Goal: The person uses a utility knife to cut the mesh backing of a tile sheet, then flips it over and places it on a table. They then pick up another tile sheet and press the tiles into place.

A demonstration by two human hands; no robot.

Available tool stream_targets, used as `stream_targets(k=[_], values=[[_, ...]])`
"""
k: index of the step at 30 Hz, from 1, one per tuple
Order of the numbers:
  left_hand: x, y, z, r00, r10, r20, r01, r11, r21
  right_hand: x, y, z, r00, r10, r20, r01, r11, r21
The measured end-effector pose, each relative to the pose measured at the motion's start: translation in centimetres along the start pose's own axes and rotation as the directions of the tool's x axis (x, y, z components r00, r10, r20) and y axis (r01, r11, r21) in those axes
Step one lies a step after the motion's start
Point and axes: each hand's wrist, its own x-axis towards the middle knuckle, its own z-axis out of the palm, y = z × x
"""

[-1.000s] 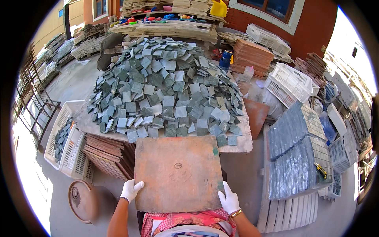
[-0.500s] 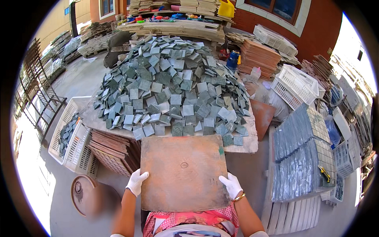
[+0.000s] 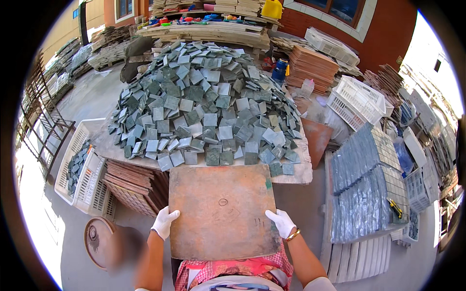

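A square, worn brownish board (image 3: pixel 221 233) lies flat in front of my body, with pencil-like marks on its face and a small green patch near its far right corner. My left hand (image 3: pixel 165 223), in a white glove, grips the board's left edge with the thumb on top. On the opposite edge my right hand (image 3: pixel 281 223), also gloved and with a gold bracelet at the wrist, holds it the same way. The fingers beneath are hidden. Just beyond the board's far edge rises a large heap of square grey-green stone tiles (image 3: pixel 204 104) on a pale worktable (image 3: pixel 303 167).
To the left stand a white crate (image 3: pixel 90 191) of tile pieces, stacked brown boards (image 3: pixel 133 186) and a rusty drum (image 3: pixel 99 242). Wrapped tile sheets (image 3: pixel 364 194) with a yellow cutter (image 3: pixel 395 208) sit on a pallet at right. White crates (image 3: pixel 357 102) and a blue jug (image 3: pixel 280 70) are farther back.
The view has shifted slightly, so the surroundings appear a little farther left. Both hands keep hold of the board, which has stayed almost in place before me.
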Motion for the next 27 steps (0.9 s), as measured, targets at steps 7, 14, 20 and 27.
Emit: stream_targets(k=[7,14,20,27], values=[[0.4,1.1,0.4,0.997,-0.051,0.049,0.051,0.999,-0.01,-0.2,-2.4,0.4,0.997,-0.047,0.062,0.048,0.999,-0.013],[0.3,0.5,0.1,0.993,-0.056,0.1,0.067,0.992,-0.109,-0.9,-1.9,1.0,0.991,-0.125,0.038,0.128,0.987,-0.098],[-0.6,0.5,0.9,0.995,-0.073,0.075,0.076,0.996,-0.048,-1.4,-0.6,-0.1,0.992,-0.127,0.007,0.127,0.992,-0.015],[-1.0,-0.4,0.6,0.992,-0.119,0.047,0.123,0.989,-0.085,-2.2,-0.8,0.0,1.0,0.013,-0.004,-0.013,0.998,-0.064]])
